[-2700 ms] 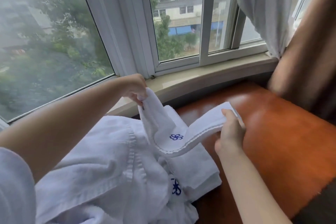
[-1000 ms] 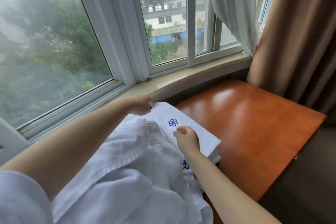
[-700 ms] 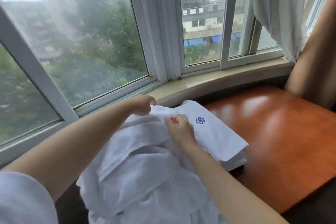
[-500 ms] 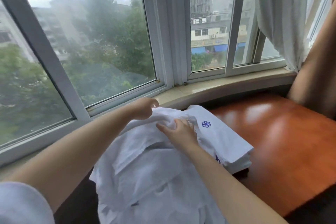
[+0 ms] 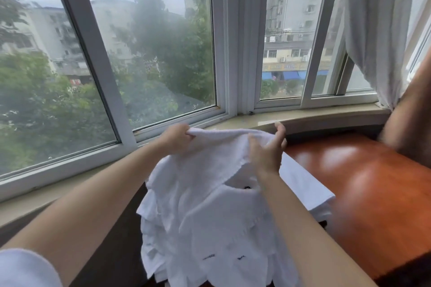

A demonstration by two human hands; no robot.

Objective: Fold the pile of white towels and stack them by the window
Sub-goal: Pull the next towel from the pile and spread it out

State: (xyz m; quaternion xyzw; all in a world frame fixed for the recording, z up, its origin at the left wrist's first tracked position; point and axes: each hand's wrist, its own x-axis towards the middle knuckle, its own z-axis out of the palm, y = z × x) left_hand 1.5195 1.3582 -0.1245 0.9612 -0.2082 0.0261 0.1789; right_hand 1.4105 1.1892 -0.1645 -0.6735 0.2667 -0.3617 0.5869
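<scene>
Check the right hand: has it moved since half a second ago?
Yes. The right hand has risen from the pile toward the windowsill, lifting a towel edge.

A white towel (image 5: 210,170) hangs lifted above the crumpled pile (image 5: 210,240), beside folded towels (image 5: 307,189).

A reddish wooden table (image 5: 373,184) stands against the windowsill (image 5: 314,115), which runs below the window (image 5: 151,53) at the back. A pile of towels (image 5: 210,228) lies on the table's left part, with a folded stack (image 5: 307,193) just to its right, partly under it. The left hand (image 5: 176,138) and the right hand (image 5: 267,149) hold one towel (image 5: 221,144) up above the pile, near the sill; a curtain (image 5: 377,30) hangs at the far right.
</scene>
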